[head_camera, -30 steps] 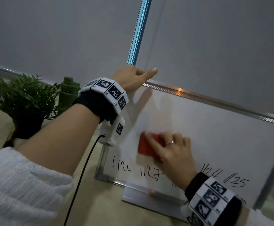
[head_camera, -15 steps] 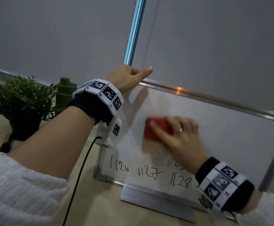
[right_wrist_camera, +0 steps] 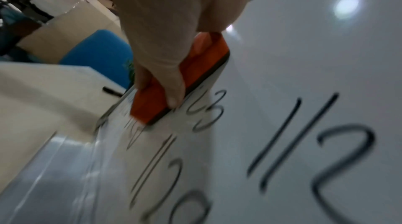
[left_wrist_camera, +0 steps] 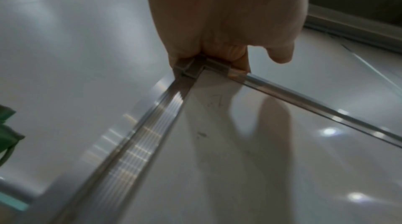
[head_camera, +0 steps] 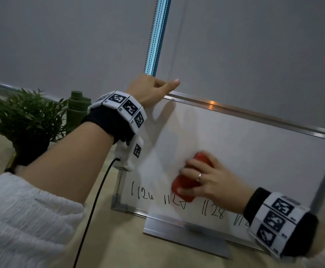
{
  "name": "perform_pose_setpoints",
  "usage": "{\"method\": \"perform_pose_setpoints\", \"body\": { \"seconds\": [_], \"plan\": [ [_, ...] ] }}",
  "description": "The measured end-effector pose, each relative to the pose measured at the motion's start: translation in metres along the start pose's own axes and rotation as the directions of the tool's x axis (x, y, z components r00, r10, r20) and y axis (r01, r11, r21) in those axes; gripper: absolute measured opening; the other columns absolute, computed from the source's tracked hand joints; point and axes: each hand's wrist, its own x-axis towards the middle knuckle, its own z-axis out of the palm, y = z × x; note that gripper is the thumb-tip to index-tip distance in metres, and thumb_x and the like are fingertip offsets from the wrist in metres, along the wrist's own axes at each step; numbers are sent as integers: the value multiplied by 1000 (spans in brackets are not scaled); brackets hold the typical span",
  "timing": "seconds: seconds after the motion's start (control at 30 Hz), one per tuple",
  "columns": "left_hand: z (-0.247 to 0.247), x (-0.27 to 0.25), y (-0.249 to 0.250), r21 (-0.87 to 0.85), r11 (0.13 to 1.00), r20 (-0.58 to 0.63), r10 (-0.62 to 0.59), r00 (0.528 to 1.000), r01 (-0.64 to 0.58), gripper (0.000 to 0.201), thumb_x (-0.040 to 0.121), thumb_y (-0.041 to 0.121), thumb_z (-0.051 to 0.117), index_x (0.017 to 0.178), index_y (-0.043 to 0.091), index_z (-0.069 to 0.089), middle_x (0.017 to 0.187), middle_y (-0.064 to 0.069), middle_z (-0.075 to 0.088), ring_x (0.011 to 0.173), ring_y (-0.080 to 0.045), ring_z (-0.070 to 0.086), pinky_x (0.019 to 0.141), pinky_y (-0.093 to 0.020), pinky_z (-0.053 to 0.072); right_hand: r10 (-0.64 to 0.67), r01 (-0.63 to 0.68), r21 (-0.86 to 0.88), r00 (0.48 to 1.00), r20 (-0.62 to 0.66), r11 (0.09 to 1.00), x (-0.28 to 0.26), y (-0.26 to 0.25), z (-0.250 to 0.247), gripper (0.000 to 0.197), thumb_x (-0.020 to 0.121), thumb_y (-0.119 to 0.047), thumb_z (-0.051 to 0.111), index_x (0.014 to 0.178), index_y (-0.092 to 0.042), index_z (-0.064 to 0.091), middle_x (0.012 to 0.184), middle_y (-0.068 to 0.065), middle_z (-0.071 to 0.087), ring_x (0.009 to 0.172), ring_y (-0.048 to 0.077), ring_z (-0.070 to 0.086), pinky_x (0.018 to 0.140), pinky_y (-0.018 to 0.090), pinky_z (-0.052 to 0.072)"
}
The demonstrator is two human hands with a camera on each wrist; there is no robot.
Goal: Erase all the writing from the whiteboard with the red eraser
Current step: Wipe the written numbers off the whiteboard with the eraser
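Eraser (head_camera: 191,178) dropped lower-left since half a second ago, my right hand (head_camera: 213,182) clamped on it over "1127"; left hand (head_camera: 150,89) still grips whiteboard (head_camera: 254,151) corner, upper middle.

Red eraser (head_camera: 191,179) — lower, onto numbers (head_camera: 212,211)

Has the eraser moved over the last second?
Yes. The eraser has gone down the whiteboard, from above the bottom row of writing onto it.
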Motion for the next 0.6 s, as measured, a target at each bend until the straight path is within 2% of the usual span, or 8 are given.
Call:
{"method": "perform_pose_setpoints", "body": {
  "seconds": [0.07, 0.1, 0.17, 0.3, 0.37, 0.47, 0.53, 0.6],
  "plan": [
    [0, 0, 0, -3, 1000, 4, -7, 1000, 7, 51, 91, 57, 36, 70, 12, 51, 54, -1, 26, 52, -14, 27, 50, -24, 19, -67, 67, 6, 994, 82, 998, 1, -2, -3, 56, 57, -21, 79, 108, -42, 64, 117, 2, 61, 114, 29, 52, 98, 53, 25],
    [0, 0, 0, 1, 1000, 0, -8, 1000, 8, 50, 91, 57, 36, 72, 13, 52, 55, -2, 27, 54, -15, 29, 50, -25, 19, -19, 18, 10, 998, 53, 1000, 5, 6, -8, 59, 55, -20, 82, 108, -41, 64, 117, 4, 62, 113, 29, 51, 97, 52, 26],
    [-1, 0, -1, -2, 1000, -3, -6, 1000, 6, 50, 90, 58, 35, 77, 15, 57, 60, -6, 36, 60, -18, 37, 52, -25, 21, 194, -192, 42, 980, -48, 980, 18, 28, -18, 57, 60, -15, 80, 110, -36, 64, 117, 12, 60, 113, 32, 45, 94, 53, 29],
    [0, 0, 0, -18, 1000, 8, -11, 1000, 11, 58, 90, 60, 33, 88, 14, 68, 71, -10, 47, 68, -20, 45, 54, -24, 28, 491, -487, 67, 852, -183, 871, 47, 33, -28, 46, 74, -14, 64, 117, -31, 60, 118, 19, 56, 109, 36, 44, 90, 55, 30],
    [1, 0, -1, 9, 1000, 4, -6, 1000, 6, 52, 88, 63, 31, 82, 18, 57, 68, -8, 44, 68, -19, 44, 54, -24, 26, 461, -455, 79, 868, -184, 887, 58, -1, -15, 42, 75, -20, 54, 114, -33, 62, 114, 17, 58, 106, 35, 46, 87, 53, 30],
    [1, 0, -1, 20, 1000, 5, -23, 1000, 23, 47, 91, 59, 32, 80, 17, 52, 65, -6, 40, 66, -17, 40, 53, -22, 24, 195, -195, 34, 981, 10, 980, 63, -57, 8, 59, 57, -31, 77, 113, -39, 60, 116, 7, 58, 106, 29, 49, 89, 53, 35],
    [1, 0, 0, -1, 1000, 8, -15, 1000, 15, 49, 91, 57, 34, 74, 14, 52, 60, -5, 35, 59, -17, 36, 51, -23, 22, 119, -126, 53, 986, 117, 991, 64, -62, 10, 72, 46, -36, 84, 113, -42, 58, 116, 3, 57, 107, 25, 49, 92, 51, 36],
    [1, 1, 0, -11, 1000, 2, -5, 1000, 5, 54, 91, 56, 36, 68, 9, 50, 53, -1, 26, 50, -15, 28, 50, -24, 19, 142, -148, 82, 987, 70, 986, 71, -46, 1, 73, 44, -31, 84, 112, -41, 60, 115, 5, 59, 106, 26, 53, 90, 52, 40]
  ]
}}
